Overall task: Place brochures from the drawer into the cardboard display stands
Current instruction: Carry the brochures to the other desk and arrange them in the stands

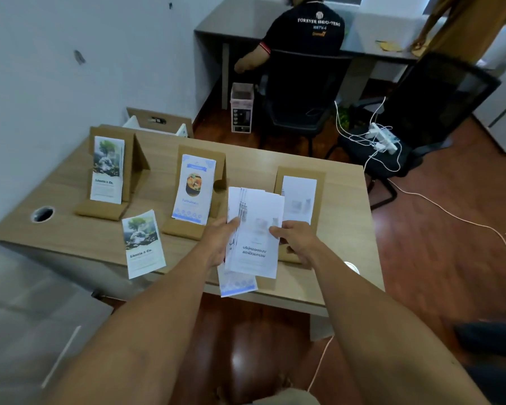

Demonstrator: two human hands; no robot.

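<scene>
Both hands are on a fanned stack of white brochures (253, 229) held above the desk's (56, 217) near edge: left hand (219, 241) pinching its left side, right hand (295, 241) gripping the right. Three cardboard stands line the desk's far side: left stand (135, 159), middle stand (219, 165) and right stand (319, 182), each holding a brochure. A tree brochure (142, 244) lies flat near the front edge.

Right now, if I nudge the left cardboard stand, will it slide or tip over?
Probably slide: the left stand looks like thin folded cardboard, so likely light on the smooth desk. Tipping seems less likely, since a flat base lip and an angled back prop brace it. Its brochure only leans there, so it might shift.
</scene>
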